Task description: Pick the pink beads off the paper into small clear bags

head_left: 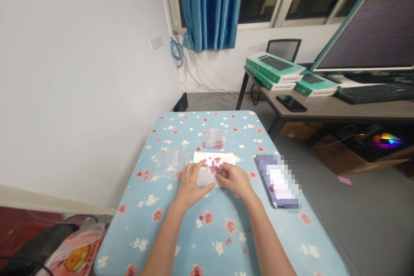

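Pink beads (215,166) lie scattered on a white paper sheet (210,156) in the middle of the blue flowered tablecloth (155,228). My left hand (194,183) rests flat with its fingers apart, on the sheet's left edge and a translucent white film (205,177). My right hand (234,180) sits at the sheet's lower right, fingertips pinched together among the beads. Whether they hold a bead is hidden. Beyond the sheet lies a small clear zip bag (214,139) with pink beads in its lower part. A crumpled clear plastic bag (173,157) lies to the left.
A pixelated flat device (278,182) lies right of my right hand. The table's far end meets a wall on the left. Behind stands a desk (336,110) with a monitor, keyboard, phone and green boxes. Grey floor lies right of the table.
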Tool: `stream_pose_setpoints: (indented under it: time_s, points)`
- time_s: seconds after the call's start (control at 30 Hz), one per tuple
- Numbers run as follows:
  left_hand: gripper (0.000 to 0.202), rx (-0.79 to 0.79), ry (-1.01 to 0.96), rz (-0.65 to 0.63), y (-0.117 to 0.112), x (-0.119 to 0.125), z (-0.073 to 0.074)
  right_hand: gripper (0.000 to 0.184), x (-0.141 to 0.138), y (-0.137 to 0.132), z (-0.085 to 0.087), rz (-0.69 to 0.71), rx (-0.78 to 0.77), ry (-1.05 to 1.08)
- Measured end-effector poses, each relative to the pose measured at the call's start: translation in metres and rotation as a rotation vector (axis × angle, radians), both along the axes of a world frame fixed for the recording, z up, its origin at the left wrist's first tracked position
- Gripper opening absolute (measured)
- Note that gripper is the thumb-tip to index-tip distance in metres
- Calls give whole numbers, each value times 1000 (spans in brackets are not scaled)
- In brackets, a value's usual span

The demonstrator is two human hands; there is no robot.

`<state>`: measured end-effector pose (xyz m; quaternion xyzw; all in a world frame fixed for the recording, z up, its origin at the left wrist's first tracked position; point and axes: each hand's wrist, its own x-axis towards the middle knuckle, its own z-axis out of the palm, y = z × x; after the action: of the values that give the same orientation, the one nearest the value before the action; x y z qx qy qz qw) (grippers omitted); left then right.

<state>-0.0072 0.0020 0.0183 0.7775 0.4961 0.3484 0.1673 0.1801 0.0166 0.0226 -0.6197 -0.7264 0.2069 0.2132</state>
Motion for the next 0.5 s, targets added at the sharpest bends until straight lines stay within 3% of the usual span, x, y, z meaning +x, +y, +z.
stream_pose_setpoints:
  time_s: [0.5]
  points:
    - [72,-20,62,-32,0,1,-4,9,-3,0,0,0,-5,-41]
